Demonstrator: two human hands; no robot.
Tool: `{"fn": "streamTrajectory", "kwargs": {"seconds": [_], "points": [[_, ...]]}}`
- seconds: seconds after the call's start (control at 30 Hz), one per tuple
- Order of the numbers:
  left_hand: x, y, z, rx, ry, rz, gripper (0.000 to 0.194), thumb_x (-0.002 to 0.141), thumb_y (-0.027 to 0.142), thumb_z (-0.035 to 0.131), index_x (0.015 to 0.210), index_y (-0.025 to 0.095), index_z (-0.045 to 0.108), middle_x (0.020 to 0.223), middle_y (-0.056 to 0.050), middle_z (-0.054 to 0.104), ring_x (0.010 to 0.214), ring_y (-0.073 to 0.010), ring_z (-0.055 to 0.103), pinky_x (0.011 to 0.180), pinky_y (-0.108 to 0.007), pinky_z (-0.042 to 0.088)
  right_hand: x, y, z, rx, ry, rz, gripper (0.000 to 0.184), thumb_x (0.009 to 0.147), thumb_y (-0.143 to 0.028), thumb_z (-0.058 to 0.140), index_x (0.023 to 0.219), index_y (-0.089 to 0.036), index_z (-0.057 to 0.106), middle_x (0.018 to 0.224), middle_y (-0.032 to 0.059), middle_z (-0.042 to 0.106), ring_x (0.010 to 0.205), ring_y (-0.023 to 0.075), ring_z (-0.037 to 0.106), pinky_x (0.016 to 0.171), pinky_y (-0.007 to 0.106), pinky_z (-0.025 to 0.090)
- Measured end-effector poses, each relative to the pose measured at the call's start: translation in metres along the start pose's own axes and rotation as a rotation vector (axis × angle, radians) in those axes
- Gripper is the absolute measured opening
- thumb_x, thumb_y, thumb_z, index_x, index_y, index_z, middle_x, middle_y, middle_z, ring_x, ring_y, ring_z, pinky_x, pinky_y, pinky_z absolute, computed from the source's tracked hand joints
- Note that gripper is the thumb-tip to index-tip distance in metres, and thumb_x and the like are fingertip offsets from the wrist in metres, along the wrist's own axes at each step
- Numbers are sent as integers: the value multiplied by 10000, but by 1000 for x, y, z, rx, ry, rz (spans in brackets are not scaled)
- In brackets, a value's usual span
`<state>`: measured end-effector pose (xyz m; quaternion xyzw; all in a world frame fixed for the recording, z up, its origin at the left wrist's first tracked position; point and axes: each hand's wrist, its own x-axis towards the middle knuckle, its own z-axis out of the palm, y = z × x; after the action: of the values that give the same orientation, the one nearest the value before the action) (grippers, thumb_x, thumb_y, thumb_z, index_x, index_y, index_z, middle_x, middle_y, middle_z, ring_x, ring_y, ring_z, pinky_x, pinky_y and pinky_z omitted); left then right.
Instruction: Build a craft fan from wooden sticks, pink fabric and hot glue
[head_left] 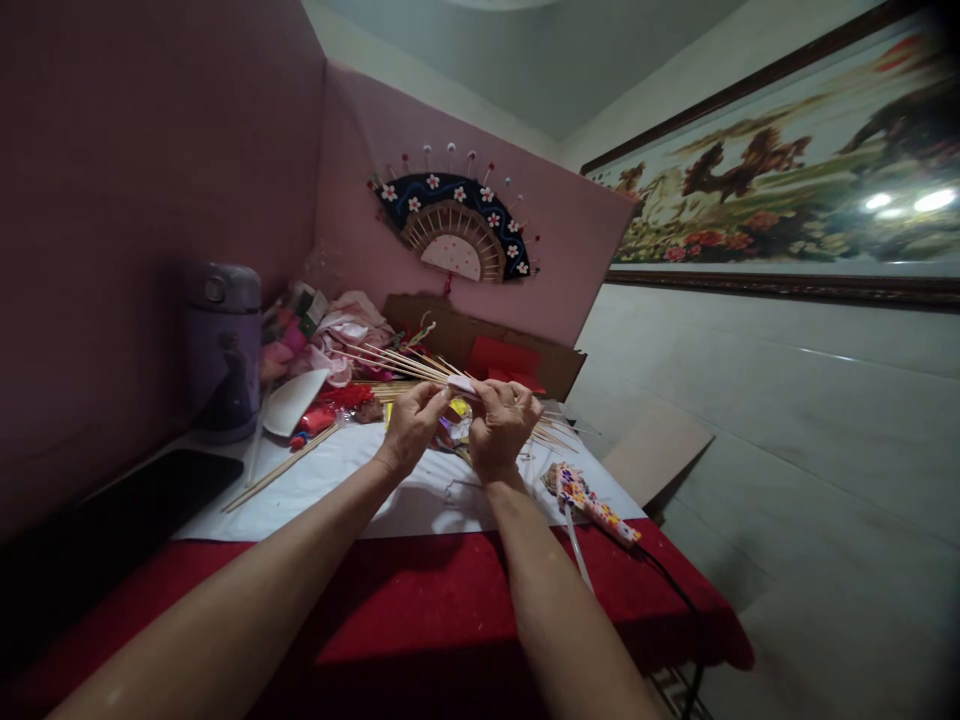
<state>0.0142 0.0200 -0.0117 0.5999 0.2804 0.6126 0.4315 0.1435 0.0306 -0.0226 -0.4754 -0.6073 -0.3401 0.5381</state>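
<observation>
Above the white sheet (337,500), my two hands come together around a bundle of thin wooden sticks (397,362). The sticks fan out to the upper left, and a small pale pink piece (460,383) lies across them between my fingertips. My left hand (414,425) pinches the bundle from the left, thumb uppermost. On the other side my right hand (501,425) has its fingers curled over the pale piece and the sticks. More stick ends (551,435) show right of my right hand; whether they belong to the bundle I cannot tell.
A flower-patterned glue gun (596,505) lies at right on the red tablecloth's (420,585) edge. At left stand a purple bottle (223,350) and a white dish (295,403); loose sticks (281,470) and a dark flat object (180,475) lie nearby. A decorated fan (454,225) hangs behind.
</observation>
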Motion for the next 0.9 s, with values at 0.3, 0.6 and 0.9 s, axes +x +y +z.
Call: {"fn": "streamTrajectory", "kwargs": {"seconds": [0.3, 0.6, 0.9], "points": [[0, 1, 0, -31, 11, -38, 355, 749, 504, 611, 779, 155, 552, 595, -13, 666, 342, -120, 562, 317, -192, 377, 0, 0, -2, 10, 1, -10, 223, 827, -163, 590, 983, -282, 696, 977, 5, 706, 992, 227, 485, 915, 412, 283], [0, 2, 1, -64, 26, -63, 344, 734, 487, 608, 785, 151, 552, 580, -12, 668, 328, -120, 554, 310, -190, 368, 0, 0, -3, 3, 7, -25, 239, 823, -142, 580, 980, -280, 696, 976, -1, 708, 988, 226, 483, 922, 409, 277], [-2, 5, 2, -41, 35, -68, 335, 729, 483, 603, 780, 156, 548, 590, -16, 673, 338, -128, 562, 314, -198, 373, 0, -1, -3, 11, -22, -23, 286, 815, -112, 559, 1009, -277, 690, 1002, 12, 694, 1022, 229, 472, 936, 407, 283]]}}
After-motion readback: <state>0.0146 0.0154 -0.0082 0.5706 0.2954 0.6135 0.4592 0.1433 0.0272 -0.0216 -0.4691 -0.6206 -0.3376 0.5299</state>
